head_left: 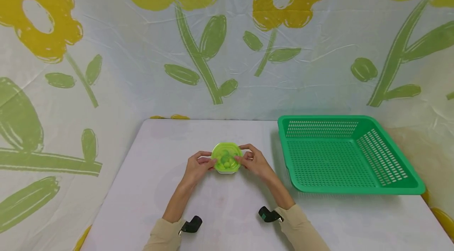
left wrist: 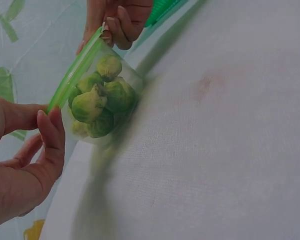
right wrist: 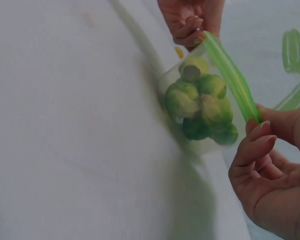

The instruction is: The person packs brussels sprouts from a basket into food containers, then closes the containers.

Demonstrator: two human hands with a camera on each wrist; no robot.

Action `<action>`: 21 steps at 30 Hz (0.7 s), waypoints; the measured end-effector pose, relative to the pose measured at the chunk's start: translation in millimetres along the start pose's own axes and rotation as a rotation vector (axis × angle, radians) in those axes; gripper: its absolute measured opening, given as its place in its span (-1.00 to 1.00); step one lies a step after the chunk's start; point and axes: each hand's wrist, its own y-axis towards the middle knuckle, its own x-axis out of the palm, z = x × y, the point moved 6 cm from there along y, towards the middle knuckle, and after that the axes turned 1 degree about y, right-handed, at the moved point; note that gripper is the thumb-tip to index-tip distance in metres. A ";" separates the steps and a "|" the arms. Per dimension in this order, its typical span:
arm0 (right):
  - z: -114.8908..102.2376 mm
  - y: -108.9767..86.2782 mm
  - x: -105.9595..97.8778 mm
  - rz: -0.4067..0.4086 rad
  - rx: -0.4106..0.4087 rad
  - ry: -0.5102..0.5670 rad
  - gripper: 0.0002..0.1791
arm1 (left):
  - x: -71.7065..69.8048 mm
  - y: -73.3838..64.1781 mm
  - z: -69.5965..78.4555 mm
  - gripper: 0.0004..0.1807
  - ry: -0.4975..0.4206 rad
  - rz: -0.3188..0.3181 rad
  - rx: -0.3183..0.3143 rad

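A small clear plastic container (left wrist: pixel 132 80) with a bright green lid (head_left: pixel 227 146) stands near the middle of the table. Several Brussels sprouts (right wrist: pixel 210 107) show through its see-through wall. My left hand (head_left: pixel 196 167) pinches the lid's left edge between thumb and fingers. On the opposite side, my right hand (head_left: pixel 257 163) pinches the lid's right edge in the same manner. In both wrist views the lid covers the container's top, and the sprouts sit beneath it.
A large green plastic basket (head_left: pixel 349 190) with slotted walls stands on the right of the white table (head_left: pixel 227 211). Behind the table hangs a flower-patterned cloth (head_left: pixel 319 77). A black wrist camera (head_left: pixel 192 224) sits at the left sleeve, and another camera (head_left: pixel 268 214) at the right.
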 end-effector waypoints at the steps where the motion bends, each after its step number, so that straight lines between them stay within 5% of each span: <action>1: 0.3 0.0 0.5 -0.006 0.008 0.017 -0.52 | -0.8 0.0 -0.3 -0.68 -0.002 -0.002 -0.002; 16: -0.9 -2.7 0.5 -0.079 0.017 -0.097 -0.54 | -4.9 5.6 -5.9 -0.57 0.063 -0.096 -0.062; 21: -1.8 0.7 -1.9 -0.017 0.004 -0.142 -0.61 | -4.4 10.9 -5.1 -0.56 0.085 -0.086 -0.063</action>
